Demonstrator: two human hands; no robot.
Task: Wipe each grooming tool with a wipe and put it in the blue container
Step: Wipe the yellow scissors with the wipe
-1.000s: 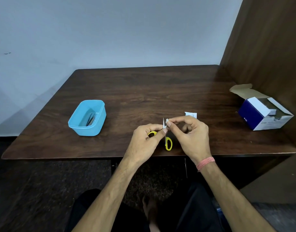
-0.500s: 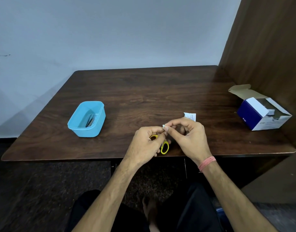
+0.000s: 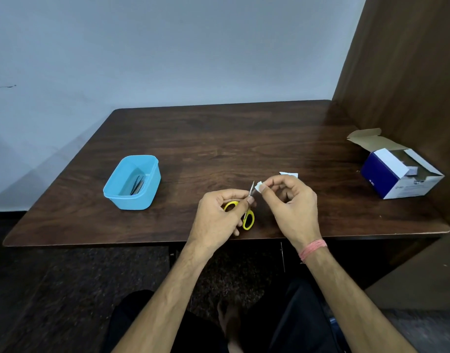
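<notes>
The left hand is curled round a small pair of yellow-handled scissors, gripping them at the loops with the short metal blades pointing up and away — held just above the near edge of the dark wooden table. The right hand pinches a small folded white wipe between thumb and forefinger, right at the blade tip. Well off to the left on the table sits the light blue plastic container, with a few dark slender tools lying inside. A torn white sachet lies just behind the right hand — and an open blue-and-white cardboard box stands far right.
</notes>
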